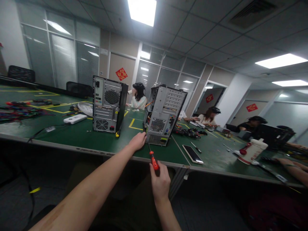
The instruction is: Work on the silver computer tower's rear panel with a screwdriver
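My right hand [160, 179] is closed round the red handle of a screwdriver [154, 161], whose shaft points up toward the bottom left corner of a computer case [158, 123]. That case stands upright with its rear side facing me and its left side open, wires showing inside. At its lower left edge my left hand [139, 141] touches the case with curled fingers; what its fingertips hold, if anything, is hidden. A second computer case [107, 106] stands to the left, with a yellow and black screwdriver [117, 133] at its foot.
On the green table [134, 150] lie a white power strip [75, 119], a white basket [86, 108], cable piles, a phone [192, 154] and a small tool [196, 147]. A white jug [252, 151] stands right. Several people sit around the table.
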Demonstrator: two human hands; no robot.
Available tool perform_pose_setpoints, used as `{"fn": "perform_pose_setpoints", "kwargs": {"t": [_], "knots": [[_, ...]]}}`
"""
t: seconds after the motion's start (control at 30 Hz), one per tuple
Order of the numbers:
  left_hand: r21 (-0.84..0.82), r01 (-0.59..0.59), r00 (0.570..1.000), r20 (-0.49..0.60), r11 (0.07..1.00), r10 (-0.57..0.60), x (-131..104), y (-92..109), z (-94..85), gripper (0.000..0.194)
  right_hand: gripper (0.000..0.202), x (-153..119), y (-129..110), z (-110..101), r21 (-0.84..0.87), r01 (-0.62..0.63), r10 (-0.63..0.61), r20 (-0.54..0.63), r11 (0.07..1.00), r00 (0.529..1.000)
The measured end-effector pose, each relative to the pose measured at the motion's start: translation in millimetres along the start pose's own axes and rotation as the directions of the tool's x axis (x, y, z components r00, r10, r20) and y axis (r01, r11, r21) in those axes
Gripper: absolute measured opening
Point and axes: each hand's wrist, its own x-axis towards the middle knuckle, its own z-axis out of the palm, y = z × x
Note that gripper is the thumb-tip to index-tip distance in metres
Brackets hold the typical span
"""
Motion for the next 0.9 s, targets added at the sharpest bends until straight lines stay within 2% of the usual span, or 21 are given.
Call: {"fn": "perform_pose_setpoints", "kwargs": {"t": [0.13,0.27,0.6,0.9], "knots": [[0.007,0.007,1.0,0.001,1.0,-0.007,-1.0,1.9,-1.4,0.026,0.03,2.4,-0.5,-1.3,0.005,-0.017,0.017,-0.01,1.0,1.0],[0.019,-0.004,1.0,-0.011,1.0,0.004,-1.4,3.1,-2.5,0.024,0.027,3.4,-0.7,0.0,-0.022,0.019,-0.02,-0.025,1.0,0.999],[0.016,-0.017,1.0,-0.019,1.0,0.017,0.4,-1.0,1.6,0.024,0.038,2.6,-8.4,-2.9,-0.037,0.092,-0.087,0.129,0.995,0.988],[0.019,-0.013,1.0,-0.023,1.0,0.013,0.3,-0.1,0.7,0.023,0.033,4.9,-11.0,-1.5,-0.024,0.091,-0.089,0.062,0.996,0.994]]}}
